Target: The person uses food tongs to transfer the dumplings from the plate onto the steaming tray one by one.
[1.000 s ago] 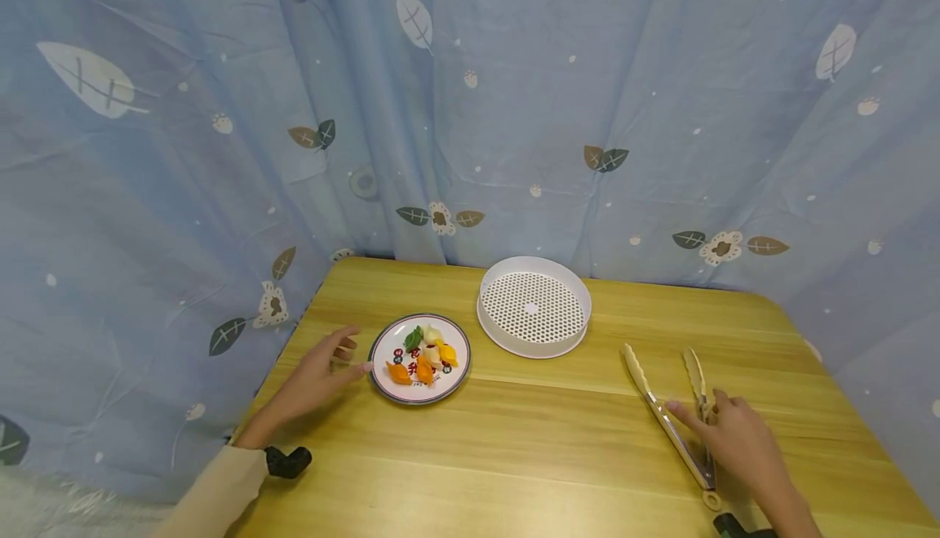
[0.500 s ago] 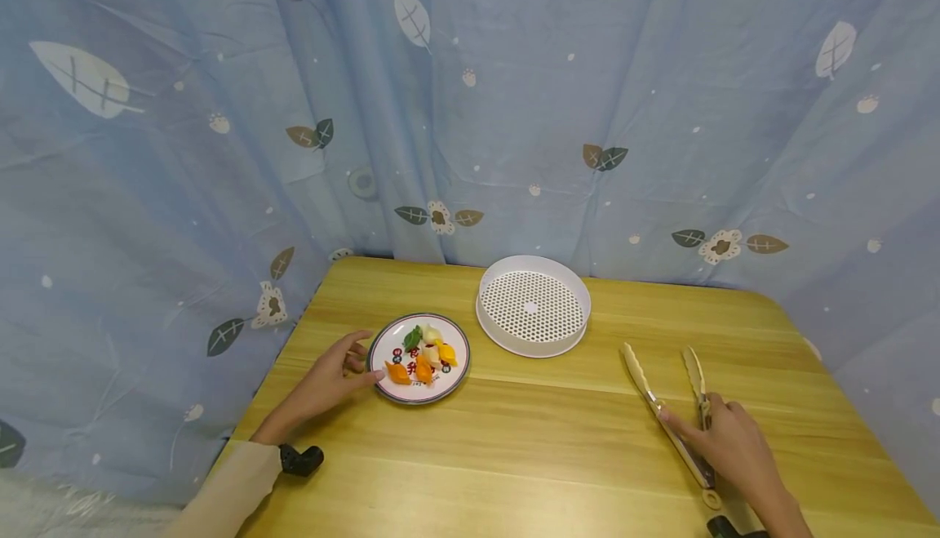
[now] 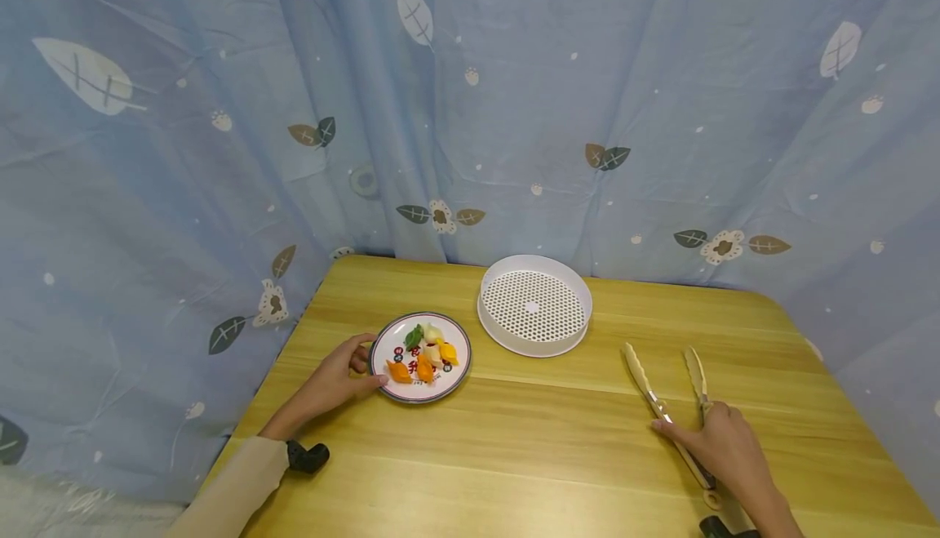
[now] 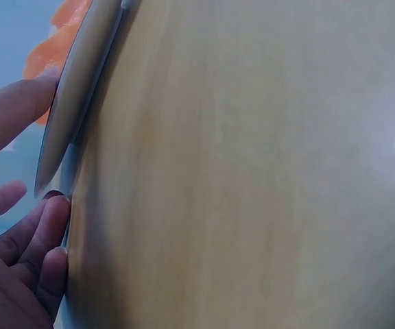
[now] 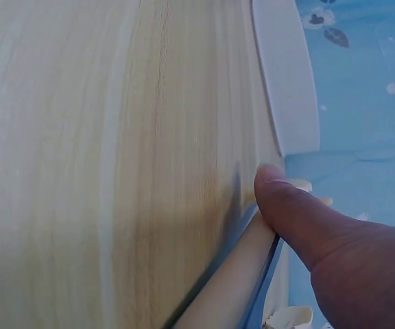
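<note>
Along the left edge of the plate [image 3: 411, 393], the left wrist view is showing what the head view is hiding: the plate's underside, the left hand [image 3: 339, 376] pinching the rim with its thumb on top. The plate is holding dumpling-shaped pieces [image 3: 425, 370], orange, yellow, pale and green; a perforated white tray [image 3: 525, 345] is sitting beyond it, to the right. Well right of the plate, tongs [image 3: 654, 401] are stretching lengthwise across the worktop [image 3: 514, 456], arms spreading, tips pointing away from the person; the right hand [image 3: 730, 450] is gripping them, its thumb pressing one arm in the right wrist view.
</note>
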Demonstrator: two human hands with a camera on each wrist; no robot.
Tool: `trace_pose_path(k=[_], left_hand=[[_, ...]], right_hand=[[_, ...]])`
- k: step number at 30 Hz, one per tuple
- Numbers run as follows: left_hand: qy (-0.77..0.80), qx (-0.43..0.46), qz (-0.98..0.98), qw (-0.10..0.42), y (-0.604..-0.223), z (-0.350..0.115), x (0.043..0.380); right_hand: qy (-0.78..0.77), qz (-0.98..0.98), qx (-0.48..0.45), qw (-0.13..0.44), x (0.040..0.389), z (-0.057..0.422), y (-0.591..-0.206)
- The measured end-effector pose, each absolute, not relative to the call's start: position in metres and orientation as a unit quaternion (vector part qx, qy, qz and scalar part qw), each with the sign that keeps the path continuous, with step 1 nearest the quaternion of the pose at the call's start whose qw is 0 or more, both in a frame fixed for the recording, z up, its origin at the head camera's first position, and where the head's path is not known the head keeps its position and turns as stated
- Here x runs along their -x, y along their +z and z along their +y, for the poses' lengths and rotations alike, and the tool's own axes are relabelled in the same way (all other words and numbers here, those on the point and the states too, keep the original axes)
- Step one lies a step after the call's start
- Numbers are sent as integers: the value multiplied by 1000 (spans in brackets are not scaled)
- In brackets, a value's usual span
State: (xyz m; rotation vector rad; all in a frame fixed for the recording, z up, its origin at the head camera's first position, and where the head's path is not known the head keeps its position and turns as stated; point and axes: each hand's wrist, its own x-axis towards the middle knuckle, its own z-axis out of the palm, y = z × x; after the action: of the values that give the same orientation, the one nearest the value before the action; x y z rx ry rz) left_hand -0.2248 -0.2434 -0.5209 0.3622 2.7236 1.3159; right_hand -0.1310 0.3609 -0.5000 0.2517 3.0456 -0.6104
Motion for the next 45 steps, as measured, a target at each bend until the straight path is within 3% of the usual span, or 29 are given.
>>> trace_pose_path(k=[19, 31, 45], left_hand=[[438, -127, 888, 59, -525, -246, 226], [447, -121, 884, 65, -525, -246, 226], [463, -118, 875, 80, -526, -247, 225]], right_hand=[[-221, 968, -114, 14, 128, 360, -498], [-227, 968, -71, -81, 130, 362, -495], [-231, 967, -41, -97, 139, 347, -486]])
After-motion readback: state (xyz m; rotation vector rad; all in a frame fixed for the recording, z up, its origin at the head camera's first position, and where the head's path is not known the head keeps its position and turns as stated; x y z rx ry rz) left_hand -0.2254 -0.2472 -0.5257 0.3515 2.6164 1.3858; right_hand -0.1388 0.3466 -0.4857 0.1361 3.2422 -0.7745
